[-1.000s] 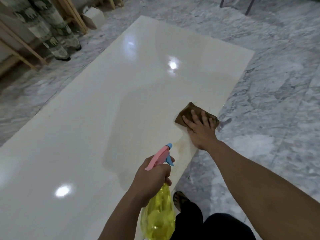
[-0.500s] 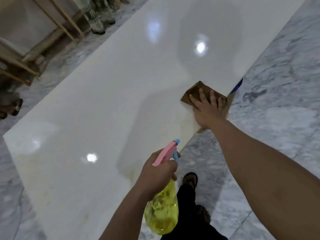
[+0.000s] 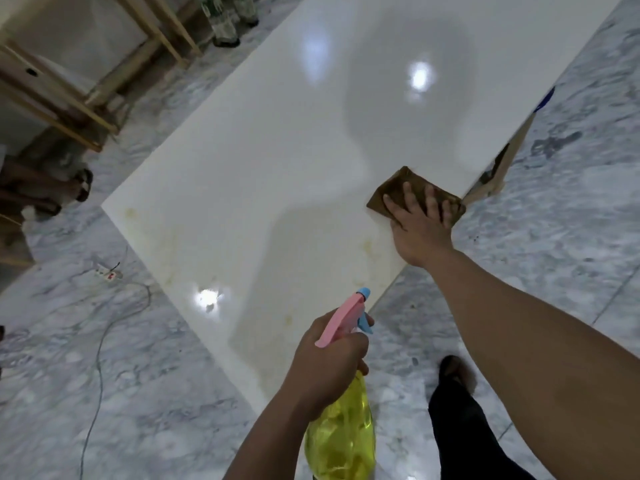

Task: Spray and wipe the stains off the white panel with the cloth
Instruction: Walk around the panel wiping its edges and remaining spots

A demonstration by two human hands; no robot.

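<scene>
Shifted since half a second ago: the near corner of the large glossy white rectangular panel (image 3: 277,150) is now coming into view at left, and the right hand (image 3: 417,226) with its cloth is sitting lower in the frame, still at the panel's right edge.

Item 1: white panel, lying flat above the grey-veined marble floor (image 3: 571,237); faint yellowish stains (image 3: 367,247) are showing near the right edge and along the near left edge. Ceiling lights are reflecting in its surface.

Item 2: folded brown cloth (image 3: 391,192), lying on the panel at its right edge; the right hand is pressing on it, grip spread flat with fingers (image 3: 410,194) splayed over the fabric.

Item 3: translucent yellow spray bottle with pink head and blue trigger (image 3: 343,434), being held below the panel's near edge; the left hand (image 3: 329,358) is keeping its grip wrapped tightly round the neck, nozzle pointing toward the panel.

Item 4: white power strip with trailing cable (image 3: 109,273), lying on the floor left of the panel.

Item 5: light wooden frame pieces (image 3: 69,109), standing at upper left.

Item 6: dark trouser leg and shoe (image 3: 453,403), showing at bottom right of centre.
</scene>
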